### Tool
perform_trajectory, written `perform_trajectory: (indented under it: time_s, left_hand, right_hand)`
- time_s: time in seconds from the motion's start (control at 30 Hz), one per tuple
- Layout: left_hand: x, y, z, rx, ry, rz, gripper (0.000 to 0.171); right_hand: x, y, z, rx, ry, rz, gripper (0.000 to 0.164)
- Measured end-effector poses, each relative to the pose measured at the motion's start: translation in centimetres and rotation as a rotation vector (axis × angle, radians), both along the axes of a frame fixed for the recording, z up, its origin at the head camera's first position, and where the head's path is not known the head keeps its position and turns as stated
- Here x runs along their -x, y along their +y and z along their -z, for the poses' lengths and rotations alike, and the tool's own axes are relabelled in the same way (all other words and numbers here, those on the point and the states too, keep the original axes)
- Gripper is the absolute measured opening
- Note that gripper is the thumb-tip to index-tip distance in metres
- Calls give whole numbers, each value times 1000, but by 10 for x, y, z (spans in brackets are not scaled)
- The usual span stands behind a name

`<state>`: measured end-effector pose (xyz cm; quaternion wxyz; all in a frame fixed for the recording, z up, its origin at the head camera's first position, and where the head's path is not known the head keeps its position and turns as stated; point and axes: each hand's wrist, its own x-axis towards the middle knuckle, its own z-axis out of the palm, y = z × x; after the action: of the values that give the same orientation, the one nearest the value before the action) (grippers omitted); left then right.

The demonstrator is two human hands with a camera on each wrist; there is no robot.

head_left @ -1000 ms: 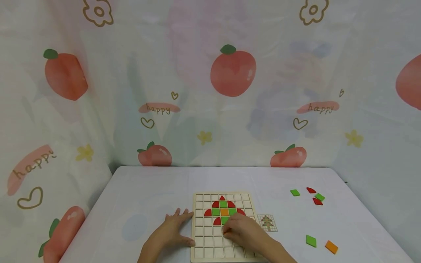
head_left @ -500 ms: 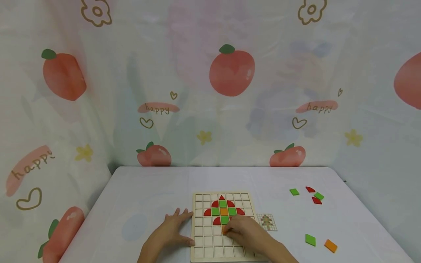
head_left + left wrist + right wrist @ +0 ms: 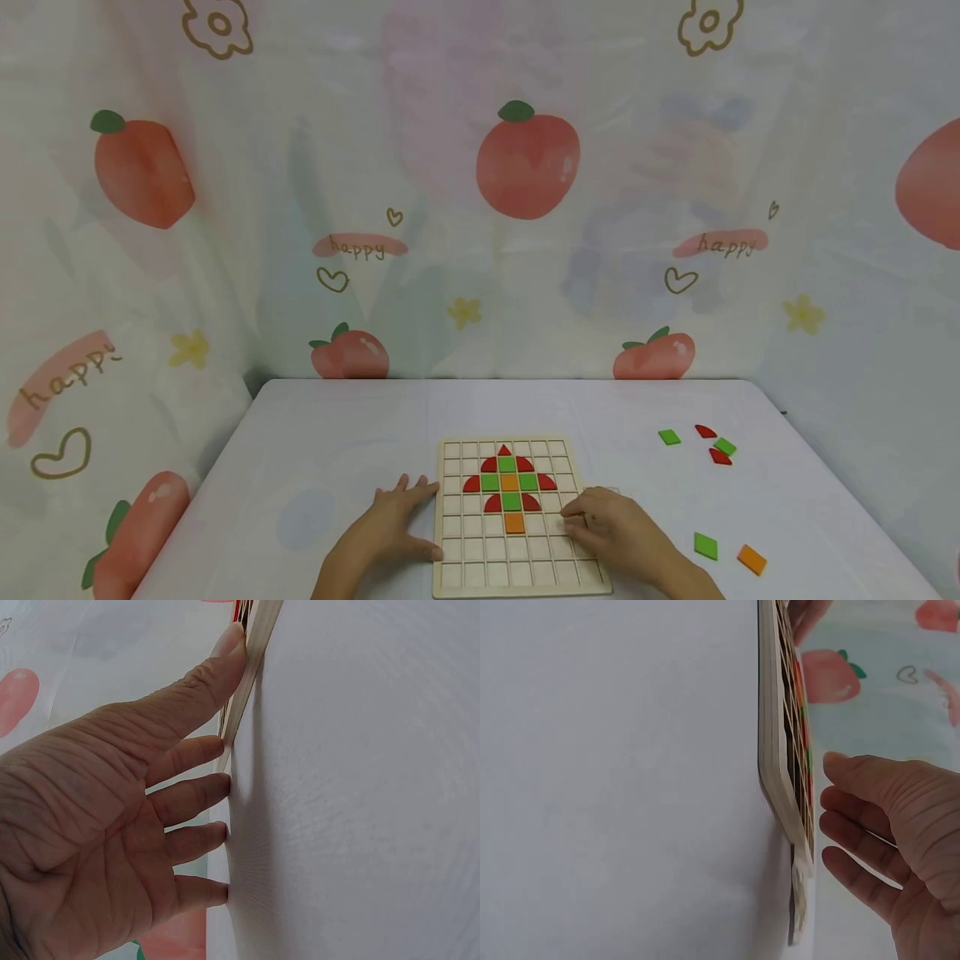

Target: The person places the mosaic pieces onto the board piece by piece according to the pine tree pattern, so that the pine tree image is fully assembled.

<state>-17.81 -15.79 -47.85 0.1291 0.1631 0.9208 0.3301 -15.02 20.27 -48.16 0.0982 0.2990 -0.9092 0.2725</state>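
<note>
Surrounding the worktop (image 3: 360, 425): a pale cloth (image 3: 525, 292) with a fruit print, at the back and on both sides.
Gridded board (image 3: 474, 550): wooden, flat on the worktop between the hands, seven cells by seven.
Left hand (image 3: 390, 525): grip wide, fingers spread, nothing held; thumb touching the board's left edge, fingertips down beside it, apparently steadying the board.
Right hand (image 3: 622, 527): grip slack and fairly narrow, thumb and fingers bent, nothing held; near the board's right edge. Compared with half a second ago, it stands farther right, away from the centre column.
Tile figure (image 3: 509, 482): thirteen red, green and orange tiles, pointed at the top and widest in the third row; now wholly uncovered.
Printed card (image 3: 799, 896): just beside the board, largely hidden by the right hand in the head view.
Loose tiles (image 3: 705, 546): six on the worktop, well right of the board; three green, two red, one orange.
Orange square (image 3: 514, 522): in the fifth row, directly below the lowest green square (image 3: 512, 502), newly released and apparently flat in its cell. By judgement, this placement is complete, the right hand is free, and six tiles remain unplaced.
</note>
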Motion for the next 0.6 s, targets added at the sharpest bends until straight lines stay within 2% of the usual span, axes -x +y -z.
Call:
perform_trajectory:
  time_s: [0.3,0.6]
  left_hand:
    - [0,0,2,6,2,5,93]
    - [1,-2,1,11,-12,7,94]
  right_hand:
    - [-7,35,0,-7,42,113,18]
    - [-17,69,-4,-68,4,298,20]
